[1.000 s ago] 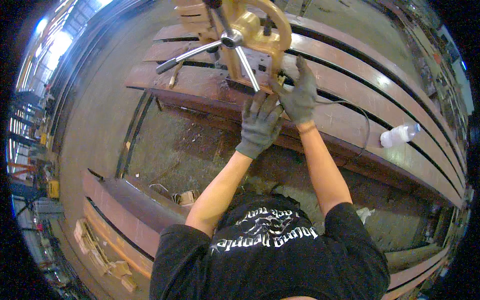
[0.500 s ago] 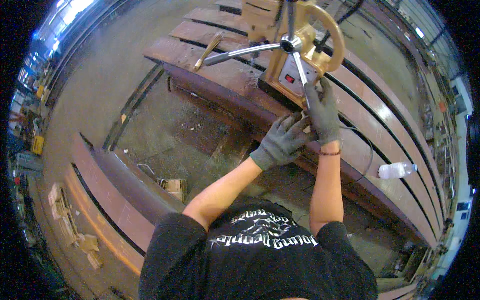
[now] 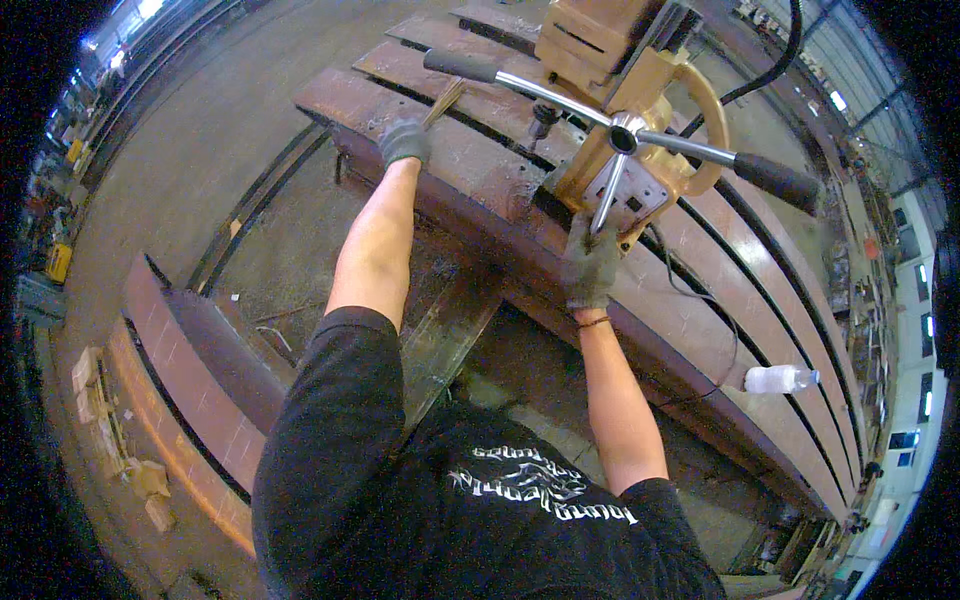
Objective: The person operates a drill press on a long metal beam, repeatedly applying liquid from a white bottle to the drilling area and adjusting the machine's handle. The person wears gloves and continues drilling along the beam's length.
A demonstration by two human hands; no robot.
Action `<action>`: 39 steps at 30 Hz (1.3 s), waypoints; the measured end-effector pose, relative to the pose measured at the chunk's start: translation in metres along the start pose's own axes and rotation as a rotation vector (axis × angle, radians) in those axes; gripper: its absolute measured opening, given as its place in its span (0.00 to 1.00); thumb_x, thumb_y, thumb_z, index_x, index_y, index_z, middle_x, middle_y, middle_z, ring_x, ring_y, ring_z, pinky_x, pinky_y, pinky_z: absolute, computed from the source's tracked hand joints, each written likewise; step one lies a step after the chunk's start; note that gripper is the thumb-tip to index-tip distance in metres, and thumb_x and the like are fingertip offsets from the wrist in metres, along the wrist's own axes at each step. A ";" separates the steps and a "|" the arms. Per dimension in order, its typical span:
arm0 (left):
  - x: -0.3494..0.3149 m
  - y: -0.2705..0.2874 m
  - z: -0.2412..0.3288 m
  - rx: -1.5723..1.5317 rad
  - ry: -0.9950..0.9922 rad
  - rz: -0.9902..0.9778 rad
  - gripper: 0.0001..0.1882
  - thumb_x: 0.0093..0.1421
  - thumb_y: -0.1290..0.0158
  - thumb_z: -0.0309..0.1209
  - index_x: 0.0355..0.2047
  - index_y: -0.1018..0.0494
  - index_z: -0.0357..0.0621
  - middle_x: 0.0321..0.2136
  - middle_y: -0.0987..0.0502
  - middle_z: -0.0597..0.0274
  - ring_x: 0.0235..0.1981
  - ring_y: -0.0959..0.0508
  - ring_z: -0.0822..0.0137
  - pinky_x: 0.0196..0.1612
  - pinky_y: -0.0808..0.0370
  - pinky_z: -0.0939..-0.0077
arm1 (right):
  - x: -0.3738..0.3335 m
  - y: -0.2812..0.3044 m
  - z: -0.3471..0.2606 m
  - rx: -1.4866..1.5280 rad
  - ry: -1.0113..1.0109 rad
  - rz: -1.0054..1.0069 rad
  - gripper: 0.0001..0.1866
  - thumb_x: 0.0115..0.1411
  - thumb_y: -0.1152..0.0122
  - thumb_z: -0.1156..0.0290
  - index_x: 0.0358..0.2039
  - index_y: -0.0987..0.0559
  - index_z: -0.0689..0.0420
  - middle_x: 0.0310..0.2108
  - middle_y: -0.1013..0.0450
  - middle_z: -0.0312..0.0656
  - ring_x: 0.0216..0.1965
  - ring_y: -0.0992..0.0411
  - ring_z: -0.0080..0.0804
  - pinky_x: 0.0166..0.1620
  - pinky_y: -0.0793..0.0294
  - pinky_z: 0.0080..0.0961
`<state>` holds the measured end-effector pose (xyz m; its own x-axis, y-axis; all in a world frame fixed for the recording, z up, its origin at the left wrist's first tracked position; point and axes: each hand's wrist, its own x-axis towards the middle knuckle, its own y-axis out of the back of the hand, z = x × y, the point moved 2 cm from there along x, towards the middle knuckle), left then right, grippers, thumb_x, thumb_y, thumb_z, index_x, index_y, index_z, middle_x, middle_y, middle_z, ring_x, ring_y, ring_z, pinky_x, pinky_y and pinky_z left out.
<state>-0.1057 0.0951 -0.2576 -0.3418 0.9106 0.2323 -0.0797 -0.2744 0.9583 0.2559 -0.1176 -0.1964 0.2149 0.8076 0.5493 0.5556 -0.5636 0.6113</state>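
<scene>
A yellow magnetic drill (image 3: 640, 190) stands on the brown steel beam (image 3: 480, 190), its chuck and bit (image 3: 541, 125) pointing down at the plate. It has a three-armed feed handle (image 3: 623, 138). My right hand (image 3: 588, 265), in a grey glove, is up against the drill's lower front, by the feed arm nearest me; that arm and the drill body hide its fingers. My left hand (image 3: 405, 142), also gloved, is closed around the near end of a straw-like bundle brush (image 3: 445, 102) at the beam's left part. Metal chips (image 3: 515, 195) lie around the drill's foot.
A plastic bottle (image 3: 780, 379) lies on the slotted beam at the right. From the drill a cable (image 3: 735, 335) runs over the beam's near edge. Another curved steel beam (image 3: 190, 390) is at the lower left, with wood pieces (image 3: 150, 480) beside it on the floor.
My left hand has left my right hand's side and reached far left to the brush. The feed handle's arms have turned. The view has shifted, so the drill appears further right.
</scene>
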 end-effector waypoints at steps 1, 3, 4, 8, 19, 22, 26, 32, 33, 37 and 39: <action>0.006 -0.003 0.004 -0.046 0.010 -0.050 0.17 0.64 0.49 0.39 0.49 0.18 0.52 0.49 0.18 0.47 0.52 0.19 0.45 0.55 0.23 0.51 | 0.000 0.005 -0.005 0.146 0.032 0.068 0.17 0.68 0.37 0.64 0.49 0.22 0.64 0.32 0.22 0.53 0.32 0.23 0.41 0.35 0.26 0.38; 0.013 -0.008 0.013 -0.133 0.039 -0.151 0.17 0.64 0.49 0.38 0.47 0.16 0.48 0.49 0.18 0.45 0.52 0.18 0.45 0.54 0.22 0.51 | 0.002 -0.001 0.004 0.234 -0.025 0.078 0.18 0.68 0.39 0.60 0.43 0.22 0.65 0.31 0.22 0.59 0.32 0.24 0.57 0.34 0.27 0.48; 0.017 -0.010 0.008 -0.177 0.051 -0.177 0.18 0.64 0.48 0.39 0.47 0.16 0.45 0.47 0.17 0.45 0.51 0.18 0.46 0.54 0.22 0.51 | 0.002 0.005 -0.007 0.261 -0.043 0.055 0.17 0.68 0.39 0.59 0.41 0.23 0.64 0.31 0.22 0.59 0.32 0.24 0.59 0.34 0.27 0.49; 0.001 -0.008 0.018 -0.253 -0.183 -0.209 0.20 0.66 0.50 0.38 0.48 0.19 0.37 0.42 0.17 0.40 0.48 0.17 0.45 0.53 0.22 0.52 | -0.001 -0.001 -0.003 0.200 -0.030 0.041 0.17 0.68 0.39 0.58 0.41 0.22 0.62 0.31 0.21 0.59 0.32 0.23 0.59 0.34 0.26 0.50; -0.229 0.069 0.092 -0.688 -0.115 -0.353 0.25 0.72 0.56 0.39 0.65 0.33 0.40 0.49 0.22 0.31 0.52 0.24 0.32 0.58 0.28 0.44 | -0.002 -0.023 0.009 0.374 -0.108 0.056 0.10 0.69 0.39 0.69 0.45 0.22 0.61 0.30 0.25 0.39 0.33 0.28 0.27 0.38 0.28 0.30; -0.245 0.071 0.090 -0.743 -0.143 -0.295 0.26 0.71 0.56 0.41 0.66 0.34 0.43 0.49 0.22 0.31 0.52 0.24 0.32 0.57 0.28 0.44 | 0.001 -0.009 -0.003 0.327 -0.155 -0.017 0.10 0.69 0.39 0.68 0.45 0.23 0.60 0.29 0.25 0.40 0.32 0.27 0.30 0.36 0.28 0.32; -0.267 0.062 0.092 -0.705 -0.217 -0.373 0.27 0.72 0.57 0.43 0.66 0.33 0.44 0.50 0.22 0.34 0.52 0.22 0.34 0.57 0.27 0.46 | 0.006 -0.011 0.001 0.254 -0.012 0.090 0.16 0.68 0.38 0.61 0.47 0.22 0.61 0.31 0.20 0.56 0.30 0.21 0.60 0.31 0.23 0.51; -0.248 0.089 0.052 -0.706 0.040 -0.167 0.27 0.73 0.58 0.45 0.67 0.34 0.46 0.58 0.25 0.39 0.59 0.25 0.39 0.62 0.29 0.51 | 0.003 -0.010 0.005 0.305 0.013 0.117 0.16 0.68 0.39 0.63 0.49 0.22 0.61 0.35 0.20 0.57 0.32 0.21 0.60 0.33 0.23 0.51; -0.246 0.070 0.043 -0.718 -0.012 -0.039 0.27 0.73 0.59 0.46 0.67 0.33 0.47 0.60 0.27 0.41 0.62 0.27 0.42 0.64 0.31 0.53 | 0.004 -0.008 0.003 0.300 0.004 0.098 0.16 0.68 0.39 0.62 0.49 0.22 0.60 0.35 0.20 0.57 0.32 0.21 0.59 0.34 0.23 0.51; -0.272 0.061 0.057 -0.803 -0.313 -0.162 0.27 0.74 0.59 0.46 0.68 0.35 0.52 0.56 0.23 0.39 0.58 0.23 0.41 0.61 0.27 0.50 | 0.001 -0.010 0.007 0.214 -0.007 0.090 0.16 0.68 0.40 0.59 0.46 0.21 0.60 0.32 0.20 0.57 0.31 0.21 0.59 0.34 0.23 0.53; -0.279 0.055 0.060 -0.505 -0.264 -0.363 0.25 0.73 0.58 0.44 0.67 0.34 0.55 0.46 0.20 0.37 0.48 0.19 0.37 0.52 0.23 0.44 | 0.003 -0.012 0.010 0.195 0.001 0.096 0.15 0.68 0.39 0.61 0.44 0.21 0.61 0.30 0.22 0.54 0.29 0.22 0.53 0.33 0.26 0.48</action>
<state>0.0415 -0.1553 -0.2593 0.0248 0.9997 0.0044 -0.5962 0.0112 0.8028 0.2575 -0.1071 -0.2077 0.2734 0.7518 0.6000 0.6776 -0.5933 0.4346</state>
